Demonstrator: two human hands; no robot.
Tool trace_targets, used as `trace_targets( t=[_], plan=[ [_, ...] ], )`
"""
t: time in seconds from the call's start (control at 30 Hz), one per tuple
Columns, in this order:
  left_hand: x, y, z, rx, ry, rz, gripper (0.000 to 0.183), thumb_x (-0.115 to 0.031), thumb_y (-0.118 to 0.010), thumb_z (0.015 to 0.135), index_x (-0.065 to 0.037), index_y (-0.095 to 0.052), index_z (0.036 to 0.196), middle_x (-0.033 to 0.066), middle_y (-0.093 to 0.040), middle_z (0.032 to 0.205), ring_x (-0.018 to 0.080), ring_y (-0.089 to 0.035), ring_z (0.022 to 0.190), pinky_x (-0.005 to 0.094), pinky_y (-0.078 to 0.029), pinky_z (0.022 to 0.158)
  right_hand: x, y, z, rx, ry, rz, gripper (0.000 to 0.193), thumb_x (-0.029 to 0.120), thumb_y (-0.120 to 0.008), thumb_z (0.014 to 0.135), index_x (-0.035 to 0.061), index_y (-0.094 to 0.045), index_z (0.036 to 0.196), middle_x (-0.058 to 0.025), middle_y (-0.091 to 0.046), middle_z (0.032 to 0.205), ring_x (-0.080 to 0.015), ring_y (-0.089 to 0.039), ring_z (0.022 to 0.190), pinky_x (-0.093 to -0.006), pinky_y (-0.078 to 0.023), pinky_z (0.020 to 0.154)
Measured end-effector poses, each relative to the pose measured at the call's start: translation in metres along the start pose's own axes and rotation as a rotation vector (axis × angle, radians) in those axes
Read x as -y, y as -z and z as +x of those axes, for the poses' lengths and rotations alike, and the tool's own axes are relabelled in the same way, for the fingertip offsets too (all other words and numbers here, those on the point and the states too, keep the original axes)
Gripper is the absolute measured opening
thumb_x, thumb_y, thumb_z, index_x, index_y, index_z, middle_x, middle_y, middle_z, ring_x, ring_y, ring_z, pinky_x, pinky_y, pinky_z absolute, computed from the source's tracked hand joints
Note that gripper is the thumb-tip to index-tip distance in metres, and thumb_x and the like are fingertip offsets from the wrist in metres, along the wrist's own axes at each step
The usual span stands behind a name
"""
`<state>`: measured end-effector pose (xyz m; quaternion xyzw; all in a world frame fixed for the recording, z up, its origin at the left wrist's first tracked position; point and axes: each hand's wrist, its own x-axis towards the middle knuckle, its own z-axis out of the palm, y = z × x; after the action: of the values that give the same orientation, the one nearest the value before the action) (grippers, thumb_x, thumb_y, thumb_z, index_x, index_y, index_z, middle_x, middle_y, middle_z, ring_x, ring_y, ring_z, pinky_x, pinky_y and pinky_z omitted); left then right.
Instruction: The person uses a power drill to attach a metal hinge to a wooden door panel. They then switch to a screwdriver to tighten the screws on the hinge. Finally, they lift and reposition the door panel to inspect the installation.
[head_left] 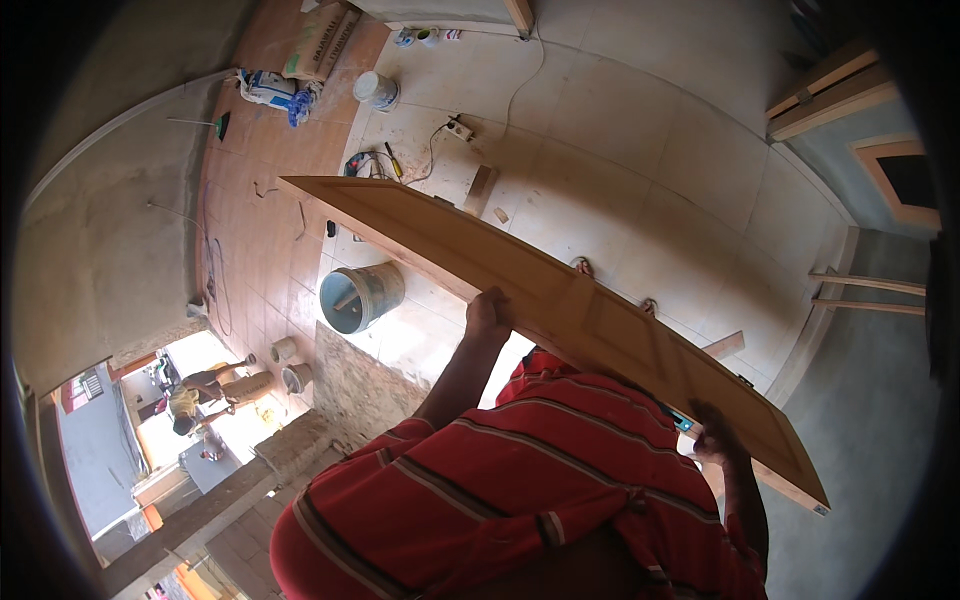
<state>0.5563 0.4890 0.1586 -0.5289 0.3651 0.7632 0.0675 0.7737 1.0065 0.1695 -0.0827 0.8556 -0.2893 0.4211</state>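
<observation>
A wooden door (560, 290) with recessed panels is held tilted across the front of my body, running from upper left to lower right. My left hand (488, 314) is closed on its near edge, left of the middle. Farther right, my right hand (712, 436) grips the same edge, its fingers partly in shadow. Beside that hand, a small metal lock fitting (683, 423) with a blue patch shows on the edge. A dark hinge (745, 382) sits along the door's far edge.
A large bucket (361, 300) stands left of the door; a smaller white bucket (376, 90) is farther back. A wood offcut (481, 190), a socket strip (459, 128) and cords lie on the tiles. Another person (205, 395) works beyond the opening at left. Wooden framing (832, 92) is at right.
</observation>
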Motion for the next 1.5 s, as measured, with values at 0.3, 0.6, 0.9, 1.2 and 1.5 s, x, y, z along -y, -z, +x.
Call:
trace_targets(
  t=[0.3,0.6,0.9,1.2,1.5],
  plan=[
    [0.05,-0.018,-0.009,-0.052,-0.024,-0.016,0.007,0.001,-0.061,0.087,-0.005,-0.059,0.085,0.0032,-0.055,0.08,0.0176,-0.059,0.07,0.0313,-0.051,0.064,-0.048,0.0,-0.013,-0.01,0.053,0.034,0.08,-0.001,-0.065,0.076,0.0038,-0.048,0.154,-0.0264,-0.055,0.147,-0.0438,-0.052,0.137,-0.0462,-0.04,0.12],
    [0.097,-0.002,0.016,-0.021,-0.026,0.02,0.011,0.001,-0.059,0.087,-0.008,-0.057,0.082,0.0022,-0.053,0.075,0.0162,-0.055,0.063,0.03,-0.046,0.056,-0.095,-0.007,-0.016,-0.048,0.085,0.029,0.079,-0.007,-0.057,0.074,0.004,-0.051,0.152,-0.0274,-0.059,0.143,-0.0452,-0.055,0.133,-0.0471,-0.043,0.117],
    [0.123,-0.041,-0.01,-0.087,-0.019,-0.009,0.018,0.001,-0.059,0.089,-0.012,-0.054,0.079,-0.0015,-0.049,0.069,0.011,-0.048,0.054,0.0264,-0.039,0.047,-0.118,-0.001,-0.024,0.028,0.017,-0.006,0.084,-0.006,-0.06,0.073,0.004,-0.047,0.156,-0.0268,-0.056,0.147,-0.0444,-0.052,0.138,-0.0463,-0.041,0.12],
    [0.157,-0.054,-0.001,-0.124,0.005,0.006,0.027,0.002,-0.057,0.088,-0.016,-0.048,0.07,-0.0024,-0.041,0.063,0.0109,-0.042,0.048,0.0275,-0.036,0.044,-0.165,-0.018,-0.032,0.025,0.036,0.014,0.085,-0.005,-0.065,0.072,0.0026,-0.047,0.154,-0.0262,-0.056,0.146,-0.0451,-0.053,0.136,-0.0486,-0.043,0.118],
    [0.172,-0.057,0.002,-0.097,0.009,0.064,0.028,-0.002,-0.055,0.09,-0.016,-0.047,0.068,-0.0021,-0.042,0.065,0.0126,-0.043,0.051,0.0287,-0.036,0.045,-0.173,-0.016,-0.032,0.068,-0.012,0.054,0.085,-0.007,-0.062,0.074,0.0049,-0.045,0.157,-0.0249,-0.051,0.154,-0.0435,-0.047,0.143,-0.0468,-0.038,0.123]
  ],
)
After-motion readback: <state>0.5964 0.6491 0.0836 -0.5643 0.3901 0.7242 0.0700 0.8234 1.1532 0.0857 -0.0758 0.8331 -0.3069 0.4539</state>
